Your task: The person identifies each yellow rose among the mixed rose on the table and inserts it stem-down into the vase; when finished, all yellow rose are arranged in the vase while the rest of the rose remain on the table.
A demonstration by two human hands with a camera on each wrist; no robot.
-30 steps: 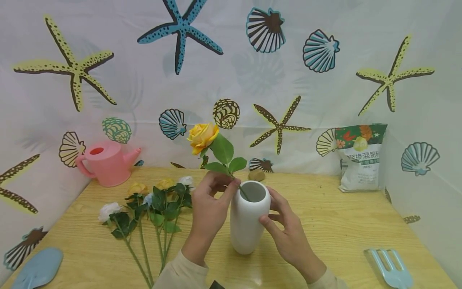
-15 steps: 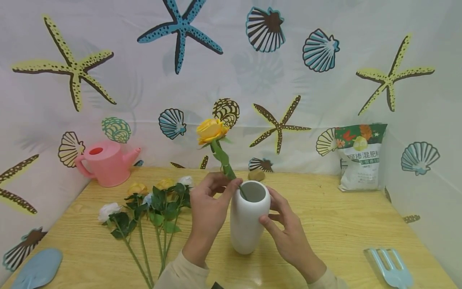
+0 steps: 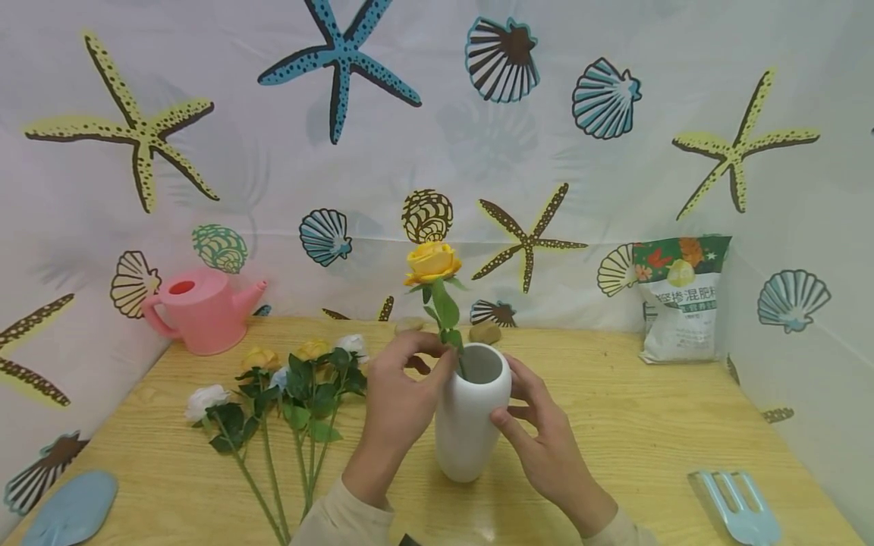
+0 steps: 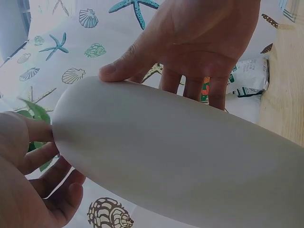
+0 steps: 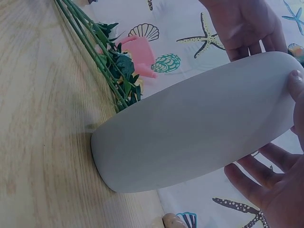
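A white vase (image 3: 467, 432) stands upright on the wooden table, its mouth facing up. At its rim my left hand (image 3: 403, 387) pinches the stem of a yellow rose (image 3: 433, 263) between thumb and fingers. The bloom points up above the vase, and the stem's lower end goes into the mouth, out of sight. My right hand (image 3: 542, 440) holds the vase's right side near the top, thumb in front and fingers behind. In the left wrist view, green leaves (image 4: 38, 111) show beyond the left fingers. The right wrist view has the vase's base (image 5: 111, 166) on the table.
Several rose stems (image 3: 307, 447) with white, yellow and blue blooms lie left of the vase. Behind them is a pink watering can (image 3: 208, 311). A blue shovel (image 3: 75, 508) and fork (image 3: 740, 512) lie at the front corners, a fertilizer bag (image 3: 685, 303) stands back right, and stones (image 3: 485, 332) sit behind.
The yellow rose has swung rightward from a leftward lean to nearly upright, and its bloom and leaves have turned. My left hand shifted slightly right; my right hand and the vase stayed put.
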